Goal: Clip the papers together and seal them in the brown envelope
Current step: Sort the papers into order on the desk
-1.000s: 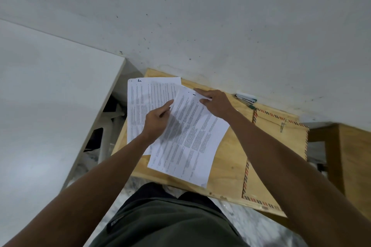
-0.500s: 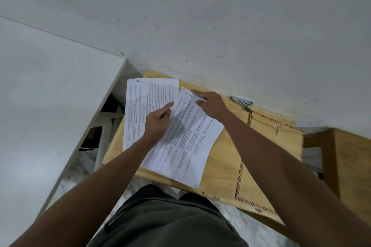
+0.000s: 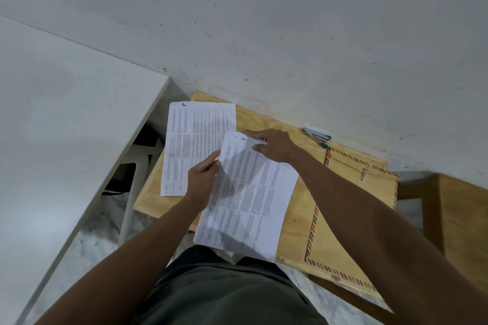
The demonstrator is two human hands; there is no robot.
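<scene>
A printed sheet (image 3: 196,140) lies flat on the small wooden table (image 3: 298,208) at its left end. Over its right edge I hold a tilted stack of printed papers (image 3: 253,200). My left hand (image 3: 203,182) pinches the stack's left edge. My right hand (image 3: 272,146) grips its top corner. The brown envelope (image 3: 351,208), with a red and blue striped border, lies on the table's right part, partly under my right forearm. A metal paper clip (image 3: 365,172) rests on the envelope's upper part.
A stapler-like object and a green pen (image 3: 317,137) lie against the wall behind the envelope. A white tabletop (image 3: 66,140) stands to the left, with a white plastic stool (image 3: 137,166) beneath it. A wooden piece of furniture (image 3: 462,219) stands to the right.
The held stack has swung to the right and toward me, uncovering more of the flat sheet. Both hands kept their hold on it.
</scene>
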